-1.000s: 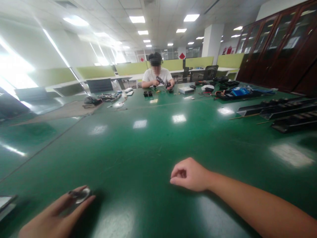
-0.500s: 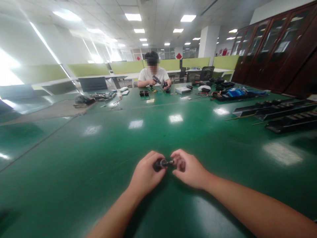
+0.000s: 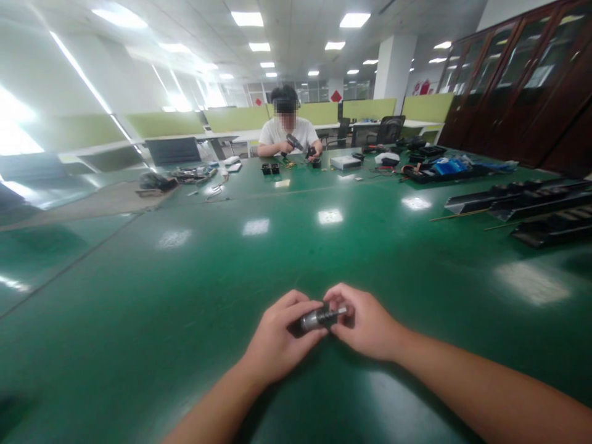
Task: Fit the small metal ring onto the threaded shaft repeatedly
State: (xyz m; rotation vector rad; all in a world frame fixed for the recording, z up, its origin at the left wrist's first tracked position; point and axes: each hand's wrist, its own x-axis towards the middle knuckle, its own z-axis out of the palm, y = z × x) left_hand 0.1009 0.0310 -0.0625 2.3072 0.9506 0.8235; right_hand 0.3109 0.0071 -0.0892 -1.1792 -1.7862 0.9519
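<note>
My left hand (image 3: 282,333) is wrapped round a dark cylindrical tool (image 3: 314,320) with a silver band and a thin metal tip that points right. The tool lies roughly level, low over the green table (image 3: 222,271). Curled about its front end are the fingers of my right hand (image 3: 363,320), the thumb below and the fingertips at the narrow dark part. The tool's rear is hidden inside my left palm. Whether every right fingertip touches it is blurred.
Across the table a person (image 3: 289,132) in a white shirt holds a power drill (image 3: 295,142). Small black boxes (image 3: 271,168) stand before them. Black metal rails (image 3: 509,200) lie at right, beside a tray with blue material (image 3: 451,165). Loose tools and cables (image 3: 197,174) lie far left.
The tool has turned in my left hand and moved slightly right, so more of its silver side shows. My right fingers have come in round its front end.
</note>
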